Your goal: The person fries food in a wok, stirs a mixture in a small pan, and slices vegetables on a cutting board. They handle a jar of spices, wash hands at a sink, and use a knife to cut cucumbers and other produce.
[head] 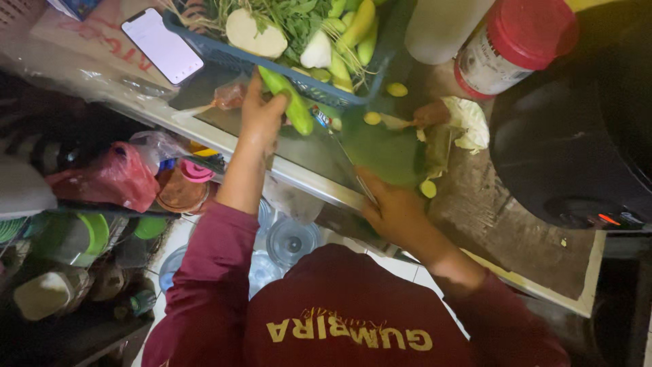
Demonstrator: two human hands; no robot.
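From the head camera, two hands showed, both in dark red sleeves. The left hand [261, 115] was closed around one long green vegetable [288, 102], right at the edge of the blue basket [224, 53]. The vegetable's lower end stuck out over the green cutting board [380, 146]. The right hand [394, 211] gripped one knife [350, 166], with its thin blade lying across the board.

Four small yellow-green pieces [397, 89] sat on and around the board. One pale cabbage leaf [468, 122] lay at its far side. The basket held leafy greens, white chunks and some yellow-green pods; its top was cut off, so they could not be counted.

One phone [161, 45] with a white screen lay near the basket. One jar with a red lid [519, 44] and a white label stood by a white bottle [445, 24], both cut off on top. A big black pot [577, 129] was on the right. The shelf below was dark and messy, with a red bag [115, 177].
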